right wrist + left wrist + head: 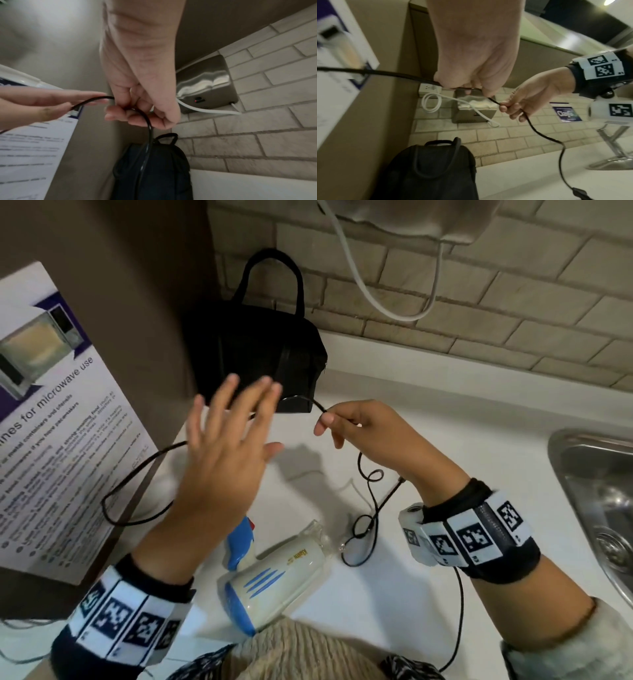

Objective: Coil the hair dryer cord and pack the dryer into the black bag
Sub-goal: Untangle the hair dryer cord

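Note:
A white and blue hair dryer (274,577) lies on its side on the white counter (462,419), close to my body. Its black cord (359,462) runs up to my right hand (327,422), which pinches it between thumb and fingers. From there the cord (539,134) crosses the palm of my raised left hand (226,453), whose fingers are straight and spread. Beyond that hand it hangs in a loose loop off the counter's left edge. The black bag (260,354) stands upright in the back corner, just behind both hands, handles up.
A steel sink (589,491) is set into the counter at the right. A microwave-use poster (51,422) covers the panel on the left. On the brick wall above the bag hangs a steel dispenser (205,83) with a white cable (359,275).

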`<state>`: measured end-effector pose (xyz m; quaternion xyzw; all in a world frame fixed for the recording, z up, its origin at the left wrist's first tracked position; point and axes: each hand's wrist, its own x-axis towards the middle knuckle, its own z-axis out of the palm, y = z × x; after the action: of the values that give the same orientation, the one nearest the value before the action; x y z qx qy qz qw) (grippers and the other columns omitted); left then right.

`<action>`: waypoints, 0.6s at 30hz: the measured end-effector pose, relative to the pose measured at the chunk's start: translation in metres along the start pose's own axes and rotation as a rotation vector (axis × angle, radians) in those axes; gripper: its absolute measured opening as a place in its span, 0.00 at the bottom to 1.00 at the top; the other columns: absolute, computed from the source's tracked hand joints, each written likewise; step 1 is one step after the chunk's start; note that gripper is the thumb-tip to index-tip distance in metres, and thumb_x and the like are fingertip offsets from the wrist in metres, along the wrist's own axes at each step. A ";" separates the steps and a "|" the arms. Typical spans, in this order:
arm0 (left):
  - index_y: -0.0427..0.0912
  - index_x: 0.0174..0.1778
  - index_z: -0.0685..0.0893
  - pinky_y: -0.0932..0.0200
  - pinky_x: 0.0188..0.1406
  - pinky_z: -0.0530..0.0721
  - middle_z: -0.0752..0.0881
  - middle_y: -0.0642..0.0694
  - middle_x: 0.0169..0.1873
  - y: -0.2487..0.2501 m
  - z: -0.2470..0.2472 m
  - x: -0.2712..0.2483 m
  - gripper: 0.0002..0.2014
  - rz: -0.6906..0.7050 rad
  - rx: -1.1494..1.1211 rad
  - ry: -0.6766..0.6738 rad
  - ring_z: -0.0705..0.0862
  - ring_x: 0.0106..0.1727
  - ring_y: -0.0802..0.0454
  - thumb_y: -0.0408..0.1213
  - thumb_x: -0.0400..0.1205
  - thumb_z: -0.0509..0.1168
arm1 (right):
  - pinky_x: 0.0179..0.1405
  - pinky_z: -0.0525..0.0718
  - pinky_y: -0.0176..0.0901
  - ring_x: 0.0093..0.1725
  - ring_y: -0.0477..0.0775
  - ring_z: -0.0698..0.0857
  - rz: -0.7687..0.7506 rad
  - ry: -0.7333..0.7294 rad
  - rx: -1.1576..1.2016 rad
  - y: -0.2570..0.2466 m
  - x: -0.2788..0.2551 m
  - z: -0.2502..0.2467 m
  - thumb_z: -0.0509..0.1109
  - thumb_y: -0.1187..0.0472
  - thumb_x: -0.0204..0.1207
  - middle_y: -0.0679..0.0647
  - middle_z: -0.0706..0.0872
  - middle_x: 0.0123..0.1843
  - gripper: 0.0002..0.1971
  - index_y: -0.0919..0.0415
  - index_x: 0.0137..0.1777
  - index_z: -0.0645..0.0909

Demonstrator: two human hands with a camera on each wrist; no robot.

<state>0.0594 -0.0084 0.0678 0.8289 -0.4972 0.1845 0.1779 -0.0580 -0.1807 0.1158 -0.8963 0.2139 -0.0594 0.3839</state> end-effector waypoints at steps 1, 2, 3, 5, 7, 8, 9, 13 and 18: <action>0.45 0.80 0.65 0.38 0.76 0.57 0.75 0.46 0.74 0.006 0.000 0.005 0.28 0.055 0.000 -0.003 0.66 0.79 0.43 0.47 0.83 0.56 | 0.36 0.74 0.40 0.36 0.54 0.81 -0.032 -0.006 -0.015 -0.003 -0.001 0.003 0.59 0.52 0.85 0.44 0.83 0.30 0.14 0.50 0.45 0.87; 0.44 0.77 0.70 0.41 0.75 0.59 0.81 0.46 0.66 0.011 0.001 0.010 0.25 0.095 -0.030 0.010 0.72 0.74 0.44 0.45 0.83 0.56 | 0.34 0.73 0.38 0.31 0.45 0.79 -0.065 -0.009 -0.042 -0.005 -0.001 0.005 0.59 0.53 0.85 0.44 0.83 0.31 0.14 0.51 0.44 0.86; 0.43 0.70 0.77 0.46 0.72 0.62 0.85 0.47 0.53 0.013 0.002 0.014 0.21 0.118 -0.089 0.022 0.78 0.66 0.44 0.41 0.82 0.55 | 0.32 0.71 0.36 0.29 0.40 0.78 -0.095 -0.008 -0.084 -0.006 -0.001 0.007 0.60 0.54 0.85 0.44 0.84 0.31 0.14 0.51 0.43 0.86; 0.41 0.52 0.85 0.55 0.58 0.66 0.80 0.53 0.33 0.012 0.001 0.022 0.17 0.123 -0.214 0.021 0.83 0.45 0.43 0.33 0.75 0.53 | 0.38 0.68 0.40 0.30 0.34 0.78 -0.129 -0.023 -0.159 -0.004 -0.002 0.012 0.60 0.55 0.84 0.44 0.85 0.30 0.14 0.50 0.39 0.84; 0.40 0.39 0.85 0.55 0.47 0.67 0.79 0.54 0.27 0.008 -0.004 0.025 0.16 0.067 -0.387 -0.019 0.80 0.37 0.44 0.27 0.68 0.52 | 0.44 0.68 0.45 0.32 0.32 0.78 -0.097 -0.056 -0.158 0.001 -0.004 0.017 0.60 0.56 0.84 0.40 0.84 0.28 0.16 0.48 0.35 0.81; 0.39 0.37 0.84 0.55 0.44 0.70 0.79 0.54 0.26 0.007 -0.008 0.025 0.16 0.016 -0.499 -0.028 0.79 0.37 0.45 0.24 0.67 0.51 | 0.48 0.70 0.47 0.34 0.31 0.77 -0.081 -0.053 -0.165 0.004 -0.003 0.019 0.59 0.58 0.84 0.36 0.83 0.27 0.17 0.48 0.33 0.79; 0.37 0.36 0.84 0.56 0.42 0.73 0.78 0.55 0.26 0.006 -0.012 0.024 0.17 -0.033 -0.606 -0.021 0.78 0.37 0.48 0.22 0.66 0.51 | 0.52 0.71 0.49 0.35 0.30 0.76 -0.076 -0.039 -0.183 0.007 -0.003 0.021 0.59 0.60 0.84 0.33 0.82 0.27 0.18 0.48 0.32 0.77; 0.44 0.35 0.81 0.76 0.39 0.71 0.75 0.53 0.31 -0.001 -0.025 0.022 0.21 -0.182 -0.833 0.039 0.74 0.35 0.64 0.14 0.72 0.50 | 0.64 0.70 0.58 0.37 0.32 0.77 -0.034 -0.027 -0.181 0.022 0.006 0.028 0.55 0.65 0.82 0.39 0.89 0.35 0.20 0.48 0.28 0.70; 0.51 0.37 0.77 0.79 0.41 0.70 0.77 0.58 0.26 -0.018 -0.032 0.025 0.23 -0.314 -1.000 0.095 0.74 0.32 0.66 0.18 0.78 0.48 | 0.66 0.66 0.58 0.41 0.33 0.78 0.045 -0.107 -0.149 0.040 0.013 0.036 0.53 0.65 0.82 0.38 0.90 0.37 0.16 0.55 0.33 0.73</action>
<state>0.0825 -0.0041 0.1051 0.6982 -0.3857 -0.0668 0.5995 -0.0503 -0.1869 0.0615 -0.9193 0.2171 0.0135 0.3281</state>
